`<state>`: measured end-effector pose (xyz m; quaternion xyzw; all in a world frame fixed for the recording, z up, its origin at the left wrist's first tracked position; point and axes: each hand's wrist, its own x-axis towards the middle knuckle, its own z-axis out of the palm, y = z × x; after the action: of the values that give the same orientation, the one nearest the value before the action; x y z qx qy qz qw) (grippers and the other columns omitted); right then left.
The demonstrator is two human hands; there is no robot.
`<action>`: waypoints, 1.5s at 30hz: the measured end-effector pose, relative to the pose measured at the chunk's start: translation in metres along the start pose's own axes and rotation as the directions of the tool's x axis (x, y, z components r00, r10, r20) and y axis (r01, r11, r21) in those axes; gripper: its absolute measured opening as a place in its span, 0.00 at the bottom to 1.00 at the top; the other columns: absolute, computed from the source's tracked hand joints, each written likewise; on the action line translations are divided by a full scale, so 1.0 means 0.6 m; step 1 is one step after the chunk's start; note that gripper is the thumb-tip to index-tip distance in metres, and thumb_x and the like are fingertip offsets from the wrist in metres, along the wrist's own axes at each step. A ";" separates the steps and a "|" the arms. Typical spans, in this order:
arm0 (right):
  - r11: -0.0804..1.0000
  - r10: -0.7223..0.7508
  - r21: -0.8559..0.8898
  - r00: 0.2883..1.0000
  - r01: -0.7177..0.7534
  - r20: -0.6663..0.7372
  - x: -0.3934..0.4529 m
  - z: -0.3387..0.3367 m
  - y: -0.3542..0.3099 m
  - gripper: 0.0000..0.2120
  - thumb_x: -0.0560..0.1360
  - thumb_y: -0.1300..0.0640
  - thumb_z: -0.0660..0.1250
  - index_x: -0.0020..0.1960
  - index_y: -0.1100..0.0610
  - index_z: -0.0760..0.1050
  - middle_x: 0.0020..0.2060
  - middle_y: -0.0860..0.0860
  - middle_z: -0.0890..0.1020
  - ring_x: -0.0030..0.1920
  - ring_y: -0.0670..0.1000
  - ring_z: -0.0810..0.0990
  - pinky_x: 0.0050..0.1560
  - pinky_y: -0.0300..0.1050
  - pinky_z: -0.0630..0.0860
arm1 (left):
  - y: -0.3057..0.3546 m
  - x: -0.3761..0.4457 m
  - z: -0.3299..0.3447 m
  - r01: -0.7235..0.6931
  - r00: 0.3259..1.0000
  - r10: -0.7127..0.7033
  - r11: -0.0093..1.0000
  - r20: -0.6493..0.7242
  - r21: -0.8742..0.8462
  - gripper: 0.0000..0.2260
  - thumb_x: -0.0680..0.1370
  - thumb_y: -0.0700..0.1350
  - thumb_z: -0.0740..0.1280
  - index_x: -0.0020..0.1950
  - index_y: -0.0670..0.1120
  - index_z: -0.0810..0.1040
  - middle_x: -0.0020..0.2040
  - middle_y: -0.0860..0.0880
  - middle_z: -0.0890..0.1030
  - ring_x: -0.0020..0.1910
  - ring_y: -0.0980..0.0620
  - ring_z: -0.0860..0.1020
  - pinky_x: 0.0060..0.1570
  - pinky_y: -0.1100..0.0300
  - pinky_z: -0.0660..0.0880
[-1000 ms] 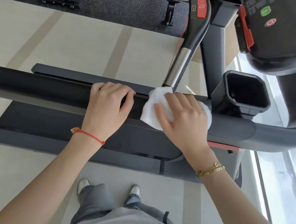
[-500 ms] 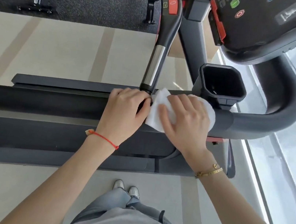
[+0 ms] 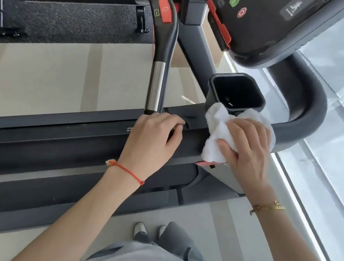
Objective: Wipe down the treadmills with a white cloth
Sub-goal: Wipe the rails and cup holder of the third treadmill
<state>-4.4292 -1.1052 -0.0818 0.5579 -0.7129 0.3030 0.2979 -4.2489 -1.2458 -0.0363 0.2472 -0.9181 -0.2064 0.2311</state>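
The soft, crumpled white cloth [image 3: 218, 135] lies bunched on the dark padded side handrail of the treadmill [image 3: 196, 141], right below the black square cup holder [image 3: 237, 93] and where the rail begins its curve toward the console. The right hand [image 3: 246, 150] presses it there with spread fingers draped over the wad, while the left hand [image 3: 154, 139] curls its grip over the same rail just beside. Light and limp, the cloth will likely fold and slip unless held through its bunched middle under a flat palm.
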 end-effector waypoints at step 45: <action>0.913 -0.380 0.169 0.626 0.370 0.681 0.259 0.114 0.230 0.19 0.82 0.51 0.55 0.72 0.53 0.63 0.57 0.49 0.77 0.52 0.54 0.77 0.41 0.45 0.66 | 0.071 0.208 0.147 0.443 0.894 -0.447 0.893 -0.037 -0.077 0.21 0.79 0.54 0.60 0.71 0.50 0.72 0.61 0.53 0.79 0.57 0.53 0.77 0.56 0.49 0.77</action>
<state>-4.6007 -1.2263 -0.0209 0.7682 -0.6376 0.0044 0.0579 -4.4071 -1.2574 -0.0466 0.4483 -0.8232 -0.2775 0.2106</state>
